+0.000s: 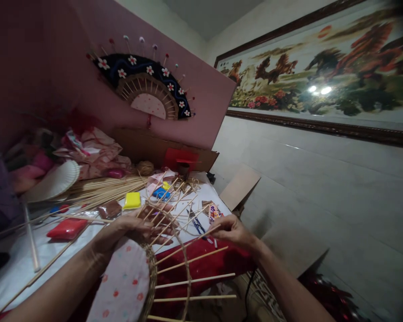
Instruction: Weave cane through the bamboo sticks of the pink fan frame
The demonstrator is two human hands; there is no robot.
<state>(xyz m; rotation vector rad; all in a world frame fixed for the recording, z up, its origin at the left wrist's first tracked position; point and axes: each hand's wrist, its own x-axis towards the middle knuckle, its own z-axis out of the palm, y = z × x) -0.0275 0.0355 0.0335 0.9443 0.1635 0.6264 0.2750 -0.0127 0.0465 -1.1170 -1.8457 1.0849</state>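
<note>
A half-made fan (124, 281) is tilted toward me, with a pale flower-print half-round base and thin bamboo sticks spreading out from it. Twine (188, 268) runs in an arc across the sticks, and more is wound along the rim of the base. My left hand (144, 228) supports the fan at its upper side, its fingers behind the sticks. The fingers of my right hand (233, 230) are pinched at the tip of one stick; whether they also grip twine I cannot tell. Beyond the sticks, small blue-handled snips (197, 222) lie on the white table (10, 277).
Yellow (132, 200), red (67, 229) and brown (109, 209) clay packs lie left, near bundled sticks (100, 190) and a twine ball (145, 168). A finished dark flowered fan (149, 80) is on the pink board behind. A tiled wall (309, 179) stands right.
</note>
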